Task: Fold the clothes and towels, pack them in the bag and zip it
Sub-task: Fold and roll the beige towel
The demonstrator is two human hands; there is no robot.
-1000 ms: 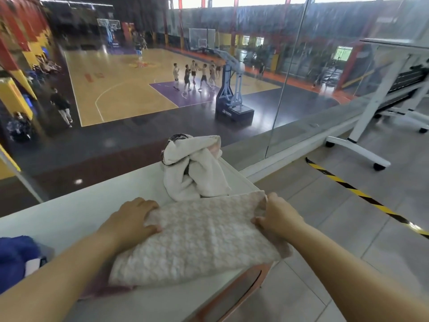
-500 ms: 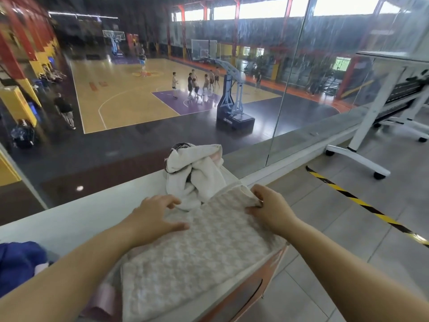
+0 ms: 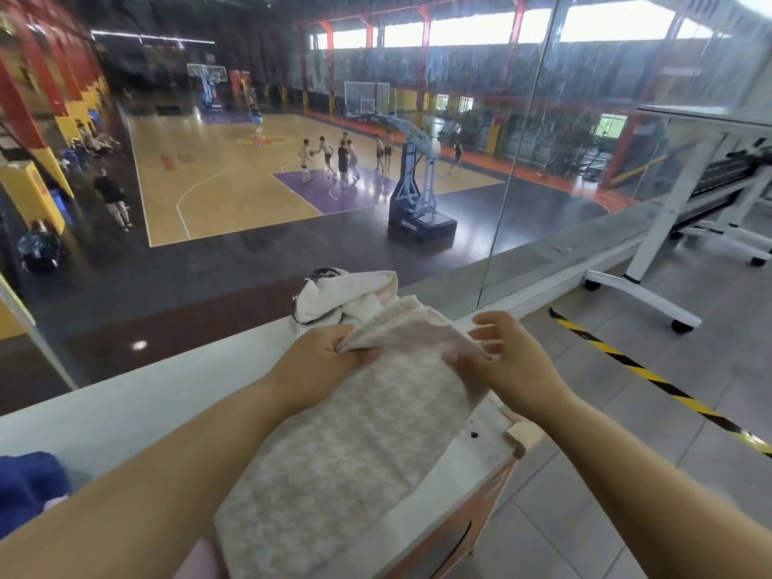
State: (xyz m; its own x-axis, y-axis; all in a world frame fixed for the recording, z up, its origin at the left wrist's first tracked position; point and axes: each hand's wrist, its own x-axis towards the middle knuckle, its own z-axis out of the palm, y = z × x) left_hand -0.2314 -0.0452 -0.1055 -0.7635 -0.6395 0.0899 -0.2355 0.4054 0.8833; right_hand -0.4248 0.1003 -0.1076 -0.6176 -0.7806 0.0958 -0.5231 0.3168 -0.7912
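Note:
A beige patterned towel (image 3: pixel 346 453) lies lengthwise on the white table (image 3: pixel 125 411), its far end lifted and folding over. My left hand (image 3: pixel 321 357) pinches the far left corner of that towel. On the far right edge, my right hand (image 3: pixel 501 353) grips with thumb and lower fingers, the other fingers spread. A crumpled white towel (image 3: pixel 334 298) sits just behind, over a dark item. A blue cloth (image 3: pixel 29 482) shows at the left edge. No bag is in view.
The table's right end (image 3: pixel 493 453) has an orange-brown side panel. A glass wall (image 3: pixel 522 160) stands behind the table, with a basketball court below. A white wheeled table frame (image 3: pixel 651 261) and yellow-black floor tape (image 3: pixel 651 382) are on the right.
Both hands went from pressing flat on the towel to gripping its far corners and lifting that end. The towel now lies lengthwise toward me.

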